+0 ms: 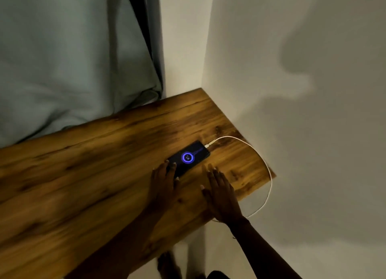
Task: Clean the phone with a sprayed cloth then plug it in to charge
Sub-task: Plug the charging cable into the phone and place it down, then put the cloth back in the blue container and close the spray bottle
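A dark phone (191,156) lies flat on the wooden table (83,174) near its right end. Its screen glows with a blue ring. A white cable (261,159) is plugged into the phone's far end and loops off the table's right edge, down beside the wall. My left hand (163,184) is flat, fingers spread, with its fingertips over the phone's near end. My right hand (221,193) is open, fingers stretched out, just right of the phone and apart from it. No cloth or spray bottle is in view.
A grey-green curtain (73,59) hangs behind the table on the left. A white wall (292,91) closes the right side and the corner. My bare foot (167,264) shows on the floor below the table's front edge.
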